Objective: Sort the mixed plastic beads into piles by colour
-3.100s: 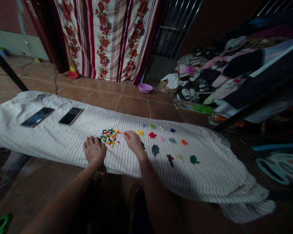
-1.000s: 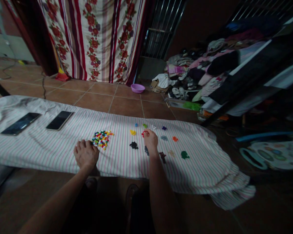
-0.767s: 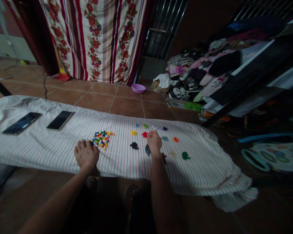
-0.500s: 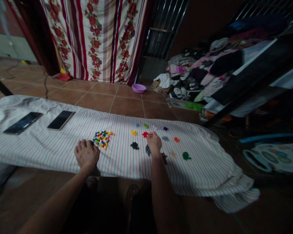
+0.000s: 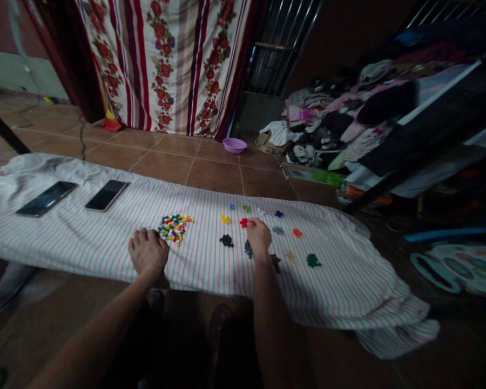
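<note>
My left hand (image 5: 149, 250) rests on the striped cloth (image 5: 202, 270), its fingers apart, beside the pile of mixed coloured pieces (image 5: 174, 229). My right hand (image 5: 258, 235) reaches to the small red pile (image 5: 243, 222), thumb and forefinger pinched at its edge; whatever is between them is too small to make out. Around it lie small single-colour piles: yellow (image 5: 225, 219), black (image 5: 226, 241), grey (image 5: 278, 230), orange (image 5: 297, 233), dark green (image 5: 313, 260) and several more. The dark grey pile (image 5: 248, 249) is partly hidden by my right hand.
Two phones, one (image 5: 47, 198) at the far left and another (image 5: 107, 195) nearer, lie on the cloth. Past the far edge, a purple basin (image 5: 235, 145) stands on the tiled floor, with heaped clothes (image 5: 336, 113) to its right.
The whole view has shifted slightly, moving the scene a little to the right. Both hands keep nearly the same places on the cloth, my right hand still at the red pile.
</note>
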Available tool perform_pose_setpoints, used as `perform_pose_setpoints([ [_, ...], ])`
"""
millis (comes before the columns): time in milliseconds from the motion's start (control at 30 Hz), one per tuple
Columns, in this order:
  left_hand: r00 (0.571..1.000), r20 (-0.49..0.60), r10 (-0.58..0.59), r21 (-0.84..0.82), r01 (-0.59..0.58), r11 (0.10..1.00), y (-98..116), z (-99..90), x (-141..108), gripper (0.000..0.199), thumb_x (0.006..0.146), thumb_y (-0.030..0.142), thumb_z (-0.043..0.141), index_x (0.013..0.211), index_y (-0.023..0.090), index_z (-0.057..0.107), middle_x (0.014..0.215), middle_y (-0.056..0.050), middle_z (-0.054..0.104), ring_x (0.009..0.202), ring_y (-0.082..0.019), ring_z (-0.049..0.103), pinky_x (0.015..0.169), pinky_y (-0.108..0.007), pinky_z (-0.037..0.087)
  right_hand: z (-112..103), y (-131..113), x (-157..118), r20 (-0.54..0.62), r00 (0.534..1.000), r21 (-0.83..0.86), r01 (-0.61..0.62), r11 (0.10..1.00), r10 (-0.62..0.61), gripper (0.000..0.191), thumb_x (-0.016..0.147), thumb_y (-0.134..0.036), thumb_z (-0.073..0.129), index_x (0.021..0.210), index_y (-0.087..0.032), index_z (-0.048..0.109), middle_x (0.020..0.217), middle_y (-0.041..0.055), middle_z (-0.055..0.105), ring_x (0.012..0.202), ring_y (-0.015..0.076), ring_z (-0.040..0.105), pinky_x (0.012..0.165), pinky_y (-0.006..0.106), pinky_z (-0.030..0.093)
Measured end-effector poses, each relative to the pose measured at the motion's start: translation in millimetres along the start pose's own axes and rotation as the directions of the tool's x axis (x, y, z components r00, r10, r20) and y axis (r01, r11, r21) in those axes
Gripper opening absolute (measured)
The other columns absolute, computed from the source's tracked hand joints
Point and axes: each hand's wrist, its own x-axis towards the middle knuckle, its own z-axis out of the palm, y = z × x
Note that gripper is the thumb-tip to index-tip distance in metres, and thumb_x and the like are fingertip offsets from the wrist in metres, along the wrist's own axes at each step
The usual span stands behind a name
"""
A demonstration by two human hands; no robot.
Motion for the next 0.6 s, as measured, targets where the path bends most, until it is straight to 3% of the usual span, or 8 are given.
perform_pose_setpoints([
  [600, 1.0, 0.022, -0.015, -0.03, 0.015, 0.999, 0, 1.5, 0, 0.036, 0.082, 0.029, 0.038, 0.103, 0.012, 0.06, 0.125, -0.017, 0.055, 0.126, -0.032, 0.041, 0.103, -0.046, 0.031, -11, -14, -4, 0.025, 1.0, -0.014, -0.011, 1.0, 0.011, 0.027, 0.086, -0.023, 0.046, 0.097, -0.021, 0.071, 0.091, 0.006, 0.069, 0.077, 0.0168, 0.058, 0.066, 0.025, 0.035],
])
